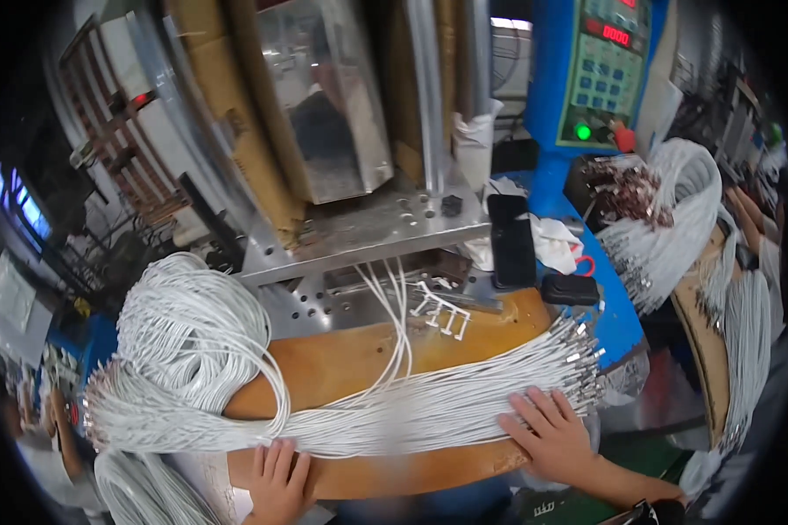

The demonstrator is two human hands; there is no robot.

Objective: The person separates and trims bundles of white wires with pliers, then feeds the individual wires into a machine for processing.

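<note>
While both palms press down: two bare hands rest flat on one spread of cables
Left hand (278,479): fingers open and together, lying on the near edge of the bundle of thin white cables (411,411), gripping nothing
Right hand (553,436): fingers splayed wide, pressing the same bundle just short of its metal plug ends (582,363), nothing clasped
Cables: stretched across the brown wooden work board (350,359), looping into a thick coil (188,337) at the left
Beyond: a few white leads (398,306) run up to the steel press plate (368,229)
Right of that: black phone (511,241), blue control panel (600,74)
Far right: another heap of white cables (674,219)
</note>
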